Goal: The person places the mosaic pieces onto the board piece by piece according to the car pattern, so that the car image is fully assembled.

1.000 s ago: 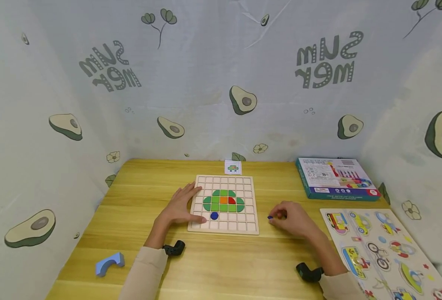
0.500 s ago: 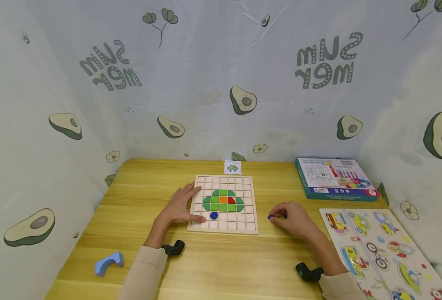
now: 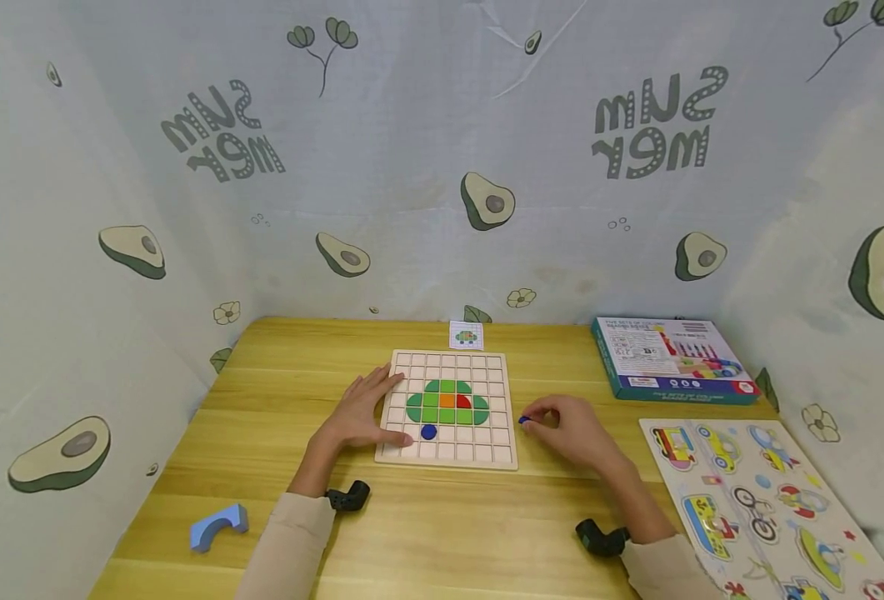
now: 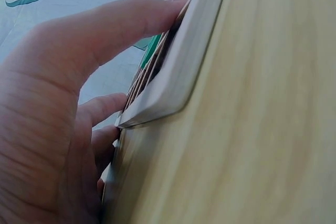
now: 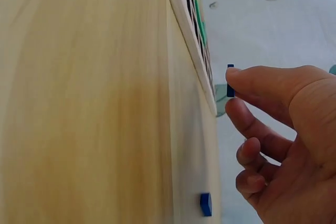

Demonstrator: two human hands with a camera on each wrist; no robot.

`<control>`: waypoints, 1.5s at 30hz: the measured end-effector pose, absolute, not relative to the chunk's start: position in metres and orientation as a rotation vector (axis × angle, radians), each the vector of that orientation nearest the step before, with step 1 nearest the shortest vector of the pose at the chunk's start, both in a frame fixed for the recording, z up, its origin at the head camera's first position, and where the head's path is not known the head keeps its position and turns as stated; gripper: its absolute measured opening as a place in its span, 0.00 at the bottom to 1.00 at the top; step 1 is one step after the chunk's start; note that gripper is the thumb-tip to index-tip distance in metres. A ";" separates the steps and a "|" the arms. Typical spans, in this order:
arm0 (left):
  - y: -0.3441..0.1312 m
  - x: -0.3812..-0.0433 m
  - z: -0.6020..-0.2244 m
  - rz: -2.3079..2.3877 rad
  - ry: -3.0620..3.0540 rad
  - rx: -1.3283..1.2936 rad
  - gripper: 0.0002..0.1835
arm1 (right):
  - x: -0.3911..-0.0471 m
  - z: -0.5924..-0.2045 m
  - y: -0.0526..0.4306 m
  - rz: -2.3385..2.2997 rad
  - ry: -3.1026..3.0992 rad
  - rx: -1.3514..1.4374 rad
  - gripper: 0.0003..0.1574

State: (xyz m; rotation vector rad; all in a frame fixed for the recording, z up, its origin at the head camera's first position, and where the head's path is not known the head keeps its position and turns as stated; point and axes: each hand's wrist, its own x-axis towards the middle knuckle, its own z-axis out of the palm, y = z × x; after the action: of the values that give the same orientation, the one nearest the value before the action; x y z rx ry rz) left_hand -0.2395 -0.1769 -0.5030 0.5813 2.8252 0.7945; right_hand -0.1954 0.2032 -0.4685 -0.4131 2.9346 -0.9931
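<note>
My left hand (image 3: pixel 361 410) rests on the left edge of a wooden grid board (image 3: pixel 490 454), fingers spread and thumb on its surface. Green, orange and red pieces form a car-like shape (image 3: pixel 447 402) in the grid. Below the shape's left side sits a dark blue disc (image 3: pixel 429 432). Just off the board's right edge, my right hand (image 3: pixel 572 429) pinches a small blue piece (image 5: pixel 230 82) between thumb and index finger, above the table. Another blue piece (image 5: pixel 206 204) lies on the table in the right wrist view; in the head view it is hidden.
A small picture card (image 3: pixel 466 335) with a similar car lies behind the board. At the back right is a boxed toy set (image 3: pixel 674 358). A picture puzzle board (image 3: pixel 779 508) covers the right side. A light blue arch block (image 3: pixel 219 527) lies front left.
My right hand has moved left and slightly away from me, carrying the blue piece closer to the board's right edge. The left hand stays in place on the board.
</note>
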 end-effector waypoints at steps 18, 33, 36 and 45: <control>-0.178 -0.241 -0.505 0.765 2.819 0.579 0.63 | -0.199 -0.470 0.149 -1.072 2.838 -0.493 0.04; -0.178 -0.241 -0.504 0.772 2.822 0.579 0.63 | -0.204 -0.482 0.122 -1.110 2.738 -0.536 0.03; -0.178 -0.240 -0.504 0.775 2.820 0.577 0.63 | -0.205 -0.483 0.121 -1.104 2.734 -0.543 0.03; -0.178 -0.241 -0.504 0.756 2.823 0.571 0.63 | -0.207 -0.487 0.117 -1.075 2.748 -0.609 0.03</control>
State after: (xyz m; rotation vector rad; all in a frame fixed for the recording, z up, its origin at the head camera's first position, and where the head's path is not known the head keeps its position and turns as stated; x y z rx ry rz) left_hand -0.2409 -0.1782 -0.5040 0.5712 2.8229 0.7556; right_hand -0.2074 0.1171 -0.4866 -0.6091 2.7482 -1.0750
